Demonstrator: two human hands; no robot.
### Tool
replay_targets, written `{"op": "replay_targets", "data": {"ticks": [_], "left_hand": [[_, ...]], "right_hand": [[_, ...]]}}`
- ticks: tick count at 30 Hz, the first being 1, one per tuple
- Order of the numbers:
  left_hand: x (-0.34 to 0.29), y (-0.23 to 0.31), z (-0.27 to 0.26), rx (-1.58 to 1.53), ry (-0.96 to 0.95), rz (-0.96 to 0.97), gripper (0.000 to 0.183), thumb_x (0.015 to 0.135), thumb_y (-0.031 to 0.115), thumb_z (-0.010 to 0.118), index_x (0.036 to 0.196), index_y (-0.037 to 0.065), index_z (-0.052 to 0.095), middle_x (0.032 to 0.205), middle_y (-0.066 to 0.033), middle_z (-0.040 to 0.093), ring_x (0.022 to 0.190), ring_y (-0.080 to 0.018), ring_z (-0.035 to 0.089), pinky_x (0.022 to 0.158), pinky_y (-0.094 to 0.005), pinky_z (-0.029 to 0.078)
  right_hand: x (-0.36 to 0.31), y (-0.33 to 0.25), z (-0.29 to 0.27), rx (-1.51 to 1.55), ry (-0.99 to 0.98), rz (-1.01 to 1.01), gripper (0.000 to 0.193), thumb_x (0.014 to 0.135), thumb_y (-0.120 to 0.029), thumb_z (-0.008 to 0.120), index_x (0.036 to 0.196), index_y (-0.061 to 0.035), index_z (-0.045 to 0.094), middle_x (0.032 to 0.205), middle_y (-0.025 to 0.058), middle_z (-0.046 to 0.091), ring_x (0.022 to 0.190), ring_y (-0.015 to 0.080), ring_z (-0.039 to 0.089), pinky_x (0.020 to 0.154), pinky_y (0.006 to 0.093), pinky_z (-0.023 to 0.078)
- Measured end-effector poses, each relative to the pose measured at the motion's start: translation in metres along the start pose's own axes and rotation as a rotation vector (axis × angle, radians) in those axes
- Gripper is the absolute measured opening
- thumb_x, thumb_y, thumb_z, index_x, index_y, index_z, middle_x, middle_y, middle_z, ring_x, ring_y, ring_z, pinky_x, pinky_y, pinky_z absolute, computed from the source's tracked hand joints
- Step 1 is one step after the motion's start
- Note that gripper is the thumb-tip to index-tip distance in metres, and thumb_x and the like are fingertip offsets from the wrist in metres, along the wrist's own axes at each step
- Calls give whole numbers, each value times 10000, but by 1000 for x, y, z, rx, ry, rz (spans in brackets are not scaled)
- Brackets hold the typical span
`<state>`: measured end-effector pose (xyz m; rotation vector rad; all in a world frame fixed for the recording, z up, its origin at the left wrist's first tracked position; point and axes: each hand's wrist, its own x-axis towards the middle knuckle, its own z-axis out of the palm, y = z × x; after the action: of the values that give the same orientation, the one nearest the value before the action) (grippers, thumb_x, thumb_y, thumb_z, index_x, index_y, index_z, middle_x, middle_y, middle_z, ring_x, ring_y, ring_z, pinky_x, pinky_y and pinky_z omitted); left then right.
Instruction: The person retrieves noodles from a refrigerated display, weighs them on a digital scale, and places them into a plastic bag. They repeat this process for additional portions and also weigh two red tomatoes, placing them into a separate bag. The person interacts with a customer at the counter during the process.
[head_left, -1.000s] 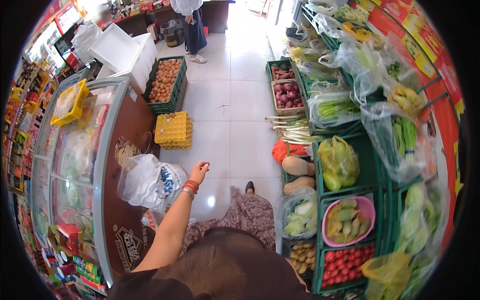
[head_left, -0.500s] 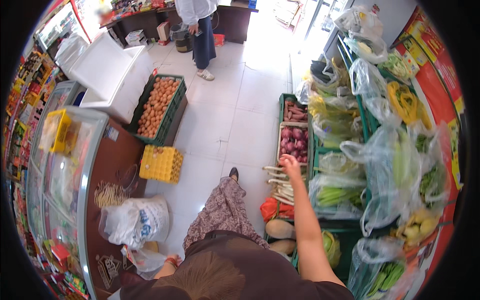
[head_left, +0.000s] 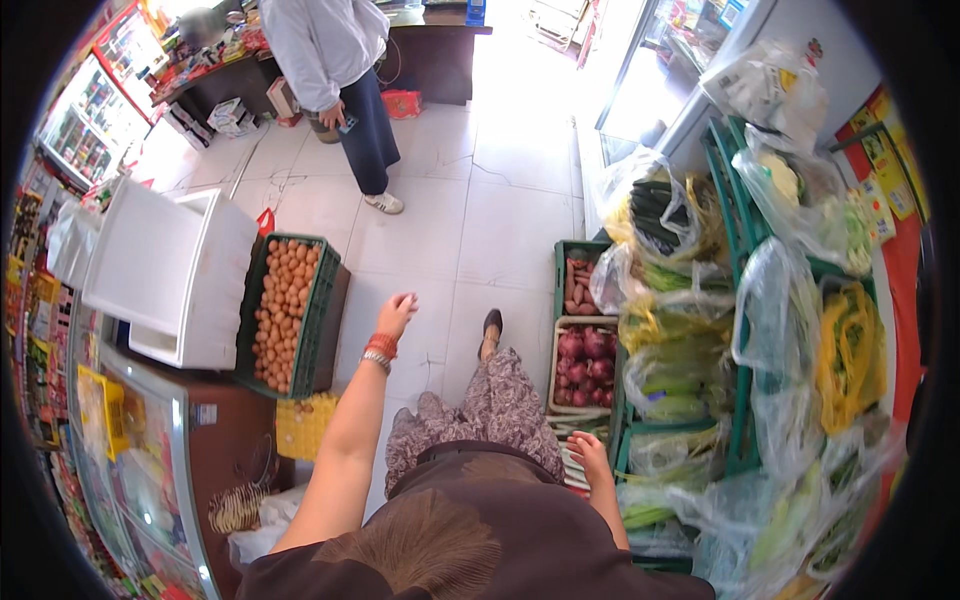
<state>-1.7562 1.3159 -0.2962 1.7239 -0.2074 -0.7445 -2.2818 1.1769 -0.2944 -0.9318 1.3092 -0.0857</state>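
My left hand point(head_left: 396, 314), with red and silvery bracelets at the wrist, is raised over the tiled floor, its fingers loosely bent and nothing in them. Left of it, a green crate point(head_left: 322, 300) holds many brown eggs point(head_left: 285, 310). My right hand point(head_left: 590, 455) hangs low at my right side with fingers apart, holding nothing. It is nearest the long white vegetables point(head_left: 572, 462) and a crate of red onions point(head_left: 585, 362). Beyond the onions is a green crate of reddish root vegetables point(head_left: 578, 285).
Bagged vegetables fill a green rack point(head_left: 745, 400) along the right. On the left stand a white foam box point(head_left: 190, 270), a glass-topped case point(head_left: 150, 470) and yellow egg trays point(head_left: 305, 425). A person point(head_left: 340, 90) stands ahead by a dark counter point(head_left: 435, 60), holding a phone.
I have moved forward along the aisle, nearer the standing person. My left hand has swung up and forward from low at my side. My right hand has drawn back and down.
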Motion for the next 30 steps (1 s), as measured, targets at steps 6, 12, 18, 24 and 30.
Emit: {"op": "replay_targets", "data": {"ticks": [6,12,18,24,30], "left_hand": [[149,47,62,313,-116,110,296,943,281,558,1077,30,637,954,-49,675,835,-131,626,721,-264,486],[162,-55,29,205,22,-518,299,871,229,625,1058,-4,632,904,-109,681,741,-177,667,670,-328,539],[146,-105,-7,-79,220,-1194,244,915,234,555,1079,59,603,999,-100,659,826,-234,668,612,-378,528],[404,-16,25,467,-14,-583,240,907,268,530,927,50,629,850,-136,644,721,-261,647,538,-390,504],[764,188,96,195,-89,-364,197,892,246,525,838,83,622,772,-35,648,666,-166,623,528,-319,488]], "right_hand": [[174,-208,27,131,31,-223,211,949,-154,543,1154,-117,581,1036,35,675,858,129,653,664,264,516],[296,-529,127,-154,-73,-608,230,942,-133,545,1129,-8,597,963,60,664,801,119,616,701,255,494],[389,-695,205,-363,-118,-818,249,925,-110,559,1150,-8,587,1007,83,672,881,141,637,778,283,505],[503,-711,190,-374,-34,-560,213,917,-131,576,1089,-16,626,945,65,678,863,136,637,787,288,506],[553,-772,161,-168,247,-392,217,924,-113,551,1111,-22,615,968,45,675,844,117,631,733,262,503]]}}
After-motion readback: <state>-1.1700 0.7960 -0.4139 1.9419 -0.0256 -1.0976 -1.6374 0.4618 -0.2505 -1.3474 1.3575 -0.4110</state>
